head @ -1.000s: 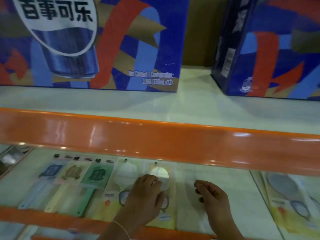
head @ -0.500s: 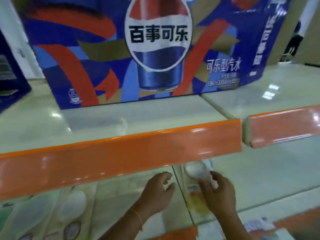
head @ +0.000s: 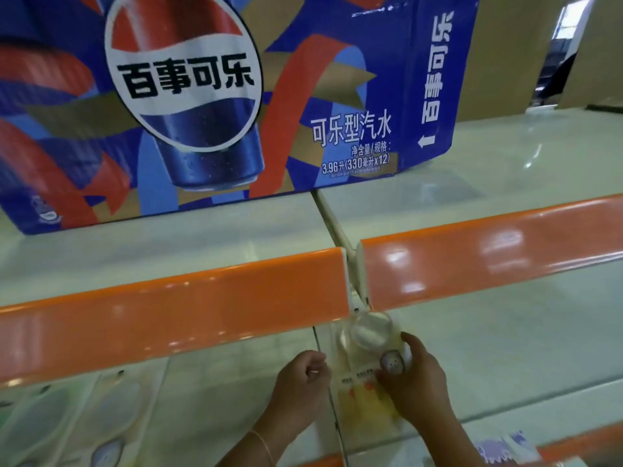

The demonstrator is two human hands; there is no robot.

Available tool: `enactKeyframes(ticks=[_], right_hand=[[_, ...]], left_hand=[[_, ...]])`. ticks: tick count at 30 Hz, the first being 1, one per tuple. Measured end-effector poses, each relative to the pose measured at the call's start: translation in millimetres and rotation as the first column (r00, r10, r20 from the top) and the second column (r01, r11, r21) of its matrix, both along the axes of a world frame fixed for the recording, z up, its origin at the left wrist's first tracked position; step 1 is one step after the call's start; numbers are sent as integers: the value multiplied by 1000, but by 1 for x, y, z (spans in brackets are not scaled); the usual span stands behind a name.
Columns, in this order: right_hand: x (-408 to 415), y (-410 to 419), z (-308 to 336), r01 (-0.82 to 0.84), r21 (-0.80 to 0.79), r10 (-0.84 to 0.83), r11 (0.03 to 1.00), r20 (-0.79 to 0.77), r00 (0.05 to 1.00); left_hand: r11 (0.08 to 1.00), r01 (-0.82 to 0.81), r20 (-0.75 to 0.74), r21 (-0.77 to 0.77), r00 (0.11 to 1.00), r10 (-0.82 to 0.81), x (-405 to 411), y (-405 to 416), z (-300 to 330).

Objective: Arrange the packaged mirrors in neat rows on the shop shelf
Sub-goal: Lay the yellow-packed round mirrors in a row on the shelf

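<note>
**Spotter:** What have the hands got?

**Me:** My right hand [head: 418, 382] grips a packaged mirror [head: 369, 348], fingers curled round its right edge. My left hand [head: 301, 382] is curled into a loose fist just beside the pack's left edge; I can't tell whether it pinches anything. The pack lies on the lower shelf [head: 505, 338], straddling the seam, its top tucked under the orange rail [head: 175, 308].

**Spotter:** Risk?

**Me:** The glossy sleeve may skew or ride over the mirror row [head: 84, 419] on the left if I push unevenly.
</note>
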State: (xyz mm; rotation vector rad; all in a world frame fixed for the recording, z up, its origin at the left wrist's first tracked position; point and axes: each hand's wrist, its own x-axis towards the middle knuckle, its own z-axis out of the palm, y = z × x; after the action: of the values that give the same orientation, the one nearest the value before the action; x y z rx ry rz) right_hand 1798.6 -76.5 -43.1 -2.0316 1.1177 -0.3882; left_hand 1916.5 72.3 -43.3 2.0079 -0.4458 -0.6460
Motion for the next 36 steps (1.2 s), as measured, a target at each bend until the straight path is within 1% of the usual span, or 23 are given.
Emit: enactKeyframes(ticks=[5, 7, 8, 10, 11, 13, 15, 16, 21, 26, 28, 31, 34, 36], right_hand=[[-5, 1, 3, 63, 31, -67, 998, 164, 984], [-5, 4, 2, 77, 146, -112, 986, 251, 961], [-5, 6, 3, 75, 252, -153, 965, 307, 939], [-3, 14, 6, -3, 457, -204, 889, 404, 892], [-1, 20, 8, -49, 516, -206, 855, 425, 881], [5, 37, 9, -127, 575, -170, 808, 434, 885], [11, 61, 10, -202, 562, -84, 802, 441, 894], [14, 73, 12, -237, 546, -35, 804, 440, 897], [34, 121, 13, -326, 565, 61, 758, 437, 897], [54, 159, 21, -328, 601, 85, 729, 395, 915], [60, 172, 21, -339, 600, 139, 724, 355, 925], [69, 188, 24, -324, 576, 212, 750, 256, 943], [79, 202, 24, -299, 559, 238, 773, 182, 954], [85, 211, 18, -286, 549, 230, 785, 170, 958]], left_hand=[[990, -102, -103, -95, 990, 92, -2, 5, 7], [986, -122, -125, -116, 986, 107, -1, 9, 8], [982, -138, -145, -127, 982, 119, -1, 11, 9], [973, -166, -235, -163, 964, 125, 2, 16, 9], [968, -168, -293, -185, 950, 109, 3, 19, 10], [962, -171, -401, -212, 913, 74, 6, 27, 14], [956, -204, -460, -213, 884, 86, 12, 40, 18], [949, -234, -462, -211, 879, 114, 15, 48, 19], [904, -377, -366, -201, 885, 288, 34, 94, 15], [889, -436, -301, -136, 874, 383, 49, 139, 12], [898, -428, -269, -102, 881, 389, 54, 156, 14], [917, -396, -202, -51, 903, 379, 61, 181, 15], [936, -351, -138, -17, 928, 345, 66, 201, 14], [956, -292, -94, 11, 952, 292, 69, 215, 16]])
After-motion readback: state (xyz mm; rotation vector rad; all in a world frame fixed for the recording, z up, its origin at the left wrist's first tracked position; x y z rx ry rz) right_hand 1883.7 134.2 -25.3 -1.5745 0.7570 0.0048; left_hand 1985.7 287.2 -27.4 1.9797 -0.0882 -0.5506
